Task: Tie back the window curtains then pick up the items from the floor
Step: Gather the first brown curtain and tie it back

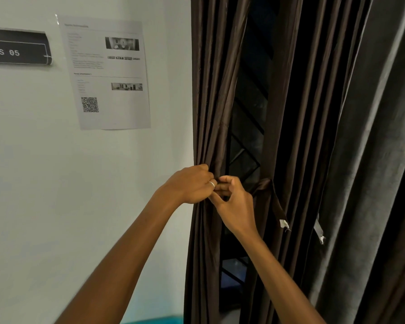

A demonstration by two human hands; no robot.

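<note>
My left hand [189, 184] clutching brown curtain [208, 94], right hand [236, 206] pinching tieback [265, 191]; pull snug before knotting, keep pleats bunched.

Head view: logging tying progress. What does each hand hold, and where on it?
The left hand grips the brown curtain at its gathered folds; the right hand pinches the tieback strip beside them, its tagged end hanging free.

brown curtain [211, 90] | pleated, hanging in long folds, bunched tight at mid-height | tie-back band [263, 187] | same fabric, white-tagged end dangling right
</note>
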